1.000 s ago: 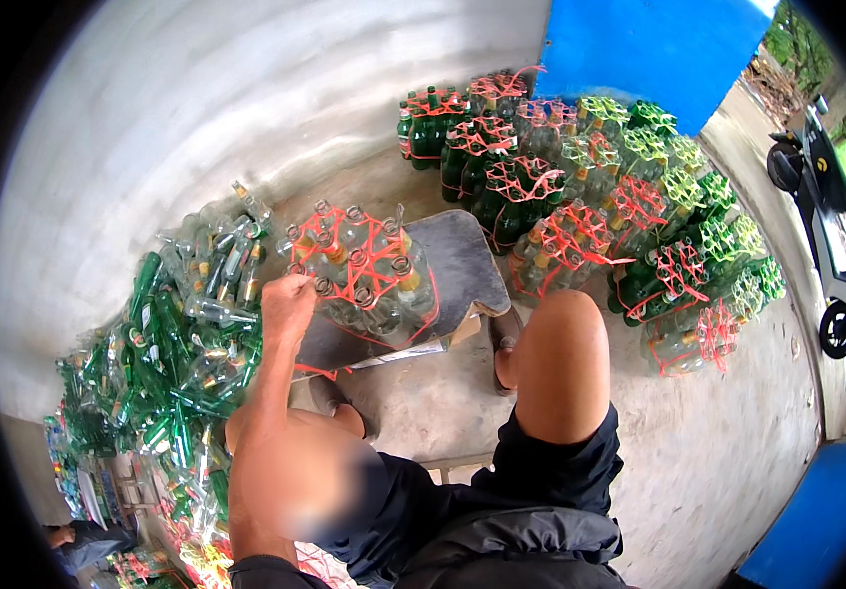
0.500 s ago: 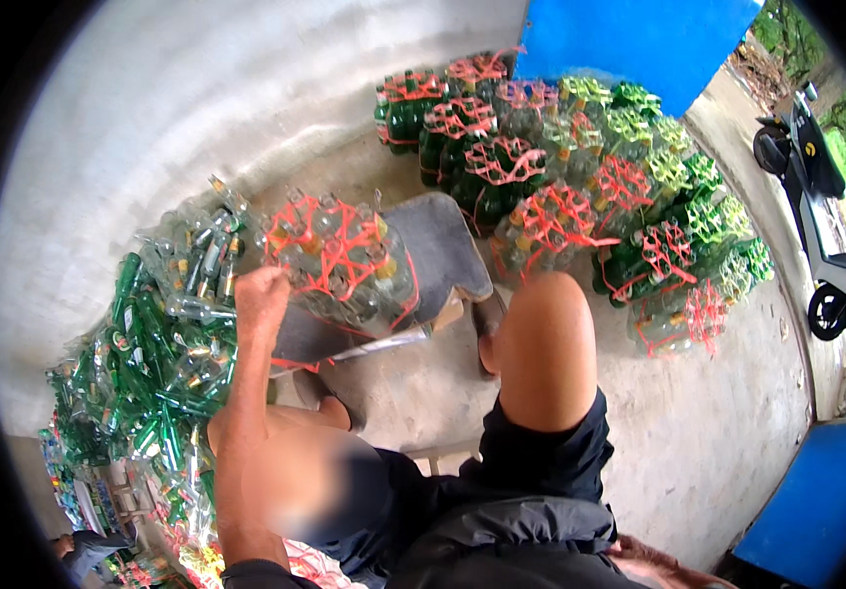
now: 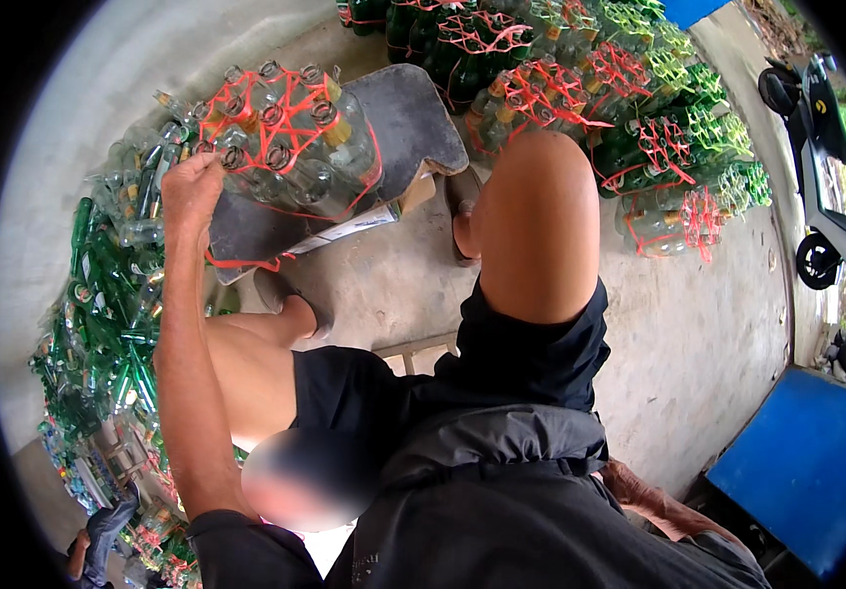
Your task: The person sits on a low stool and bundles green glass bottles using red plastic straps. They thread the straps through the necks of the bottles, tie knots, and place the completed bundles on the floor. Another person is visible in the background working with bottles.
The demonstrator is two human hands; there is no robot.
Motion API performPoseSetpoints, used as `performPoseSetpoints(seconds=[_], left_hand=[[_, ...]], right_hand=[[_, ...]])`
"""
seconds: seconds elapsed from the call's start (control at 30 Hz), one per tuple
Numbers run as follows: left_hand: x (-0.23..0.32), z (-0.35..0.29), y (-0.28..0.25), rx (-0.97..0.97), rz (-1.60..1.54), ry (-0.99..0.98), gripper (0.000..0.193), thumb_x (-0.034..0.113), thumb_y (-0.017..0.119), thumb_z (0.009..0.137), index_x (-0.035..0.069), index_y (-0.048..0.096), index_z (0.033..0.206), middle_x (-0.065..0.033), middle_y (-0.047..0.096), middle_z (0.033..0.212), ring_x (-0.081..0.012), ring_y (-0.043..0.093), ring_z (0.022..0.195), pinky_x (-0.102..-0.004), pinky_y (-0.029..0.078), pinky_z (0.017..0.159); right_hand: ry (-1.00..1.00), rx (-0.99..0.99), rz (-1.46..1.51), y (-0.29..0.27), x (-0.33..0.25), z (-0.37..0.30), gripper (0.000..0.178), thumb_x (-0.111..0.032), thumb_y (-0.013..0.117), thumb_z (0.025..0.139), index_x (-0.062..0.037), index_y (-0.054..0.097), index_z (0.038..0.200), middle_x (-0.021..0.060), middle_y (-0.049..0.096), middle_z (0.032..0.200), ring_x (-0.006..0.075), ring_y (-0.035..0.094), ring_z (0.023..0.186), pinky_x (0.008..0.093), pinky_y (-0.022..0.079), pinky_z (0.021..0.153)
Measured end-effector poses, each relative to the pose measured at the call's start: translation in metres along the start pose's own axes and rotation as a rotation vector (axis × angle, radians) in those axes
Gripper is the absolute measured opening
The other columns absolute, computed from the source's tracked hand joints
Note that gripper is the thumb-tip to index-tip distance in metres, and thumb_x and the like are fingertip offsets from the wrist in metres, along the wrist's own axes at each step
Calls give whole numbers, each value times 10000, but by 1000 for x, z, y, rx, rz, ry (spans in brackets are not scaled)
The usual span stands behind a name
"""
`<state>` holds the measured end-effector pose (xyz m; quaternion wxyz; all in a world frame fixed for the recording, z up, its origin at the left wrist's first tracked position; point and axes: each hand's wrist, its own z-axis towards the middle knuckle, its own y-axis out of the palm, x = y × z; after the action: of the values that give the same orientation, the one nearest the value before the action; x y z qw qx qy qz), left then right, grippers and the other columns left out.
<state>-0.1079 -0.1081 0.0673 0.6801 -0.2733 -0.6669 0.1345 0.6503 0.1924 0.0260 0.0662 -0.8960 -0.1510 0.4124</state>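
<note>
A bundle of clear glass bottles, standing upright, is laced around the necks with red plastic strap. It rests on a dark, worn board in front of me. My left hand is closed at the bundle's near left edge, its fingers pinching the red strap beside a bottle mouth. A loose length of strap hangs over the board's near edge. My right forearm shows at the lower right by my waist, with the right hand mostly hidden behind my dark clothing.
Loose green and clear bottles are heaped along the wall at left. Strapped bottle bundles stand in rows at the far right. A blue panel is at lower right, a scooter beyond the floor's edge. Another person shows at lower left.
The view has tilted, so the bundle and board sit higher and further left in it. My left hand keeps its hold at the bundle's edge.
</note>
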Motion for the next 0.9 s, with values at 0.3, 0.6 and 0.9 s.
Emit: performPoseSetpoints(seconds=[0.3, 0.6, 0.9], left_hand=[[1, 1, 4, 16, 11, -18, 264, 153, 720, 968, -42, 759, 1142, 83, 557, 712, -26, 440, 613, -231, 300, 551], [4, -2, 1, 5, 20, -14, 242, 143, 687, 945, -28, 797, 1076, 49, 653, 779, -52, 541, 708, -258, 418, 640], [10, -4, 3, 2, 31, -30, 234, 145, 694, 943, -23, 801, 1067, 63, 634, 743, -39, 515, 672, -254, 397, 611]], right_hand=[[-32, -35, -107, -10, -31, 0, 213, -235, 676, 969, -53, 708, 1077, 165, 726, 1183, 277, 679, 1160, 418, 523, 978], [76, -4, 10, -22, -30, 7, 152, -140, 676, 939, -42, 707, 1051, 155, 735, 1105, 290, 707, 1076, 384, 528, 915], [8, 54, -4, -33, -35, 19, 148, -66, 690, 907, -40, 705, 1051, 154, 734, 1068, 304, 718, 1033, 373, 535, 875]])
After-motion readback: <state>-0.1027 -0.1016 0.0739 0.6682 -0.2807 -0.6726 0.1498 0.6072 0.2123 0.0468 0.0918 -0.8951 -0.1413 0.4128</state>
